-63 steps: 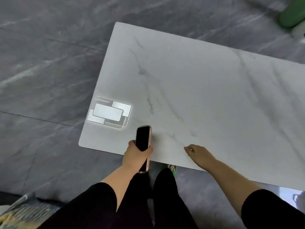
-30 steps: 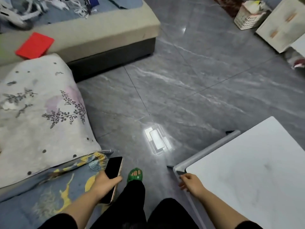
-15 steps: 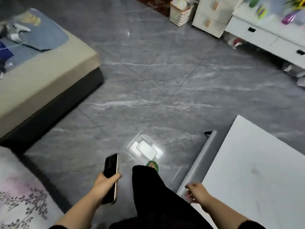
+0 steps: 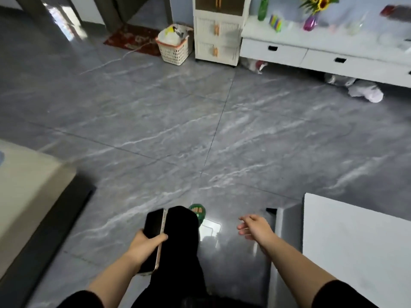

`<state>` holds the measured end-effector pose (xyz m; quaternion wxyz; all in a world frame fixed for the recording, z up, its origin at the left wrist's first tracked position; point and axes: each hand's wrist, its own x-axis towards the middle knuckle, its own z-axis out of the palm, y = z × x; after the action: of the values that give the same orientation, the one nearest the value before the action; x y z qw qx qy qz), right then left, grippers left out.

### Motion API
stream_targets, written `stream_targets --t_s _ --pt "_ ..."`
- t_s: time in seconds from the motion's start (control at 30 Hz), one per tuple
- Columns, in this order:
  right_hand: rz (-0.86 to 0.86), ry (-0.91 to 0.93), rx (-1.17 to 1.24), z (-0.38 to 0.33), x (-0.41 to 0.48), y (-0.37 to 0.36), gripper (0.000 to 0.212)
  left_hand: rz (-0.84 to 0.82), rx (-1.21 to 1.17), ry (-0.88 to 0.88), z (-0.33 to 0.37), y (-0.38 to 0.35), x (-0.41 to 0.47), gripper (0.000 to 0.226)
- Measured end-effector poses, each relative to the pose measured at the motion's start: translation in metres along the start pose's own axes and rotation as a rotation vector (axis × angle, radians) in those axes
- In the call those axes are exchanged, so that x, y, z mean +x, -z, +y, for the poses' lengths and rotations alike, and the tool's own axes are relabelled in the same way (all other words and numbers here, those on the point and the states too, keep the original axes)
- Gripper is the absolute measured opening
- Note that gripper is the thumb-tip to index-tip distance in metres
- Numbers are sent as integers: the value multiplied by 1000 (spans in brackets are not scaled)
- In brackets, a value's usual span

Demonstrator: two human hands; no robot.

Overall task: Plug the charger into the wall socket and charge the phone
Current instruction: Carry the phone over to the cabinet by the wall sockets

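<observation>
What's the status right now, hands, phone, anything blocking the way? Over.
Left hand gripping phone, screen dark. Right hand open, empty. No charger or socket in view. Floor ahead open; white table at right.

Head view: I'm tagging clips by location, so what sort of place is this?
Probably a home living room: a low white drawer unit carrying a sunflower vase, a laundry-style basket on the grey tiled floor, and a sofa-like cushion edge at the left.
</observation>
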<state>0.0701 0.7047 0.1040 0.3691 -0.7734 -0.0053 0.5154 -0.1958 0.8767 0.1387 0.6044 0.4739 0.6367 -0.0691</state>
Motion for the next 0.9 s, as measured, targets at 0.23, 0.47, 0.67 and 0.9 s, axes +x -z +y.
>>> stream_targets --t_s 0.23,0.47,0.67,0.9 --pt "263 -160 182 -49 62 53 17 -80 322 -124 190 -43 104 43" --pt "424 -371 317 -46 81 120 26 -187 610 -251 350 -152 171 43" --pt "436 -476 434 -76 135 207 23 -272 778 -305 443 -269 205 63" --pt "400 -360 501 -187 234 337 17 -314 770 -224 557 -370 232 64"
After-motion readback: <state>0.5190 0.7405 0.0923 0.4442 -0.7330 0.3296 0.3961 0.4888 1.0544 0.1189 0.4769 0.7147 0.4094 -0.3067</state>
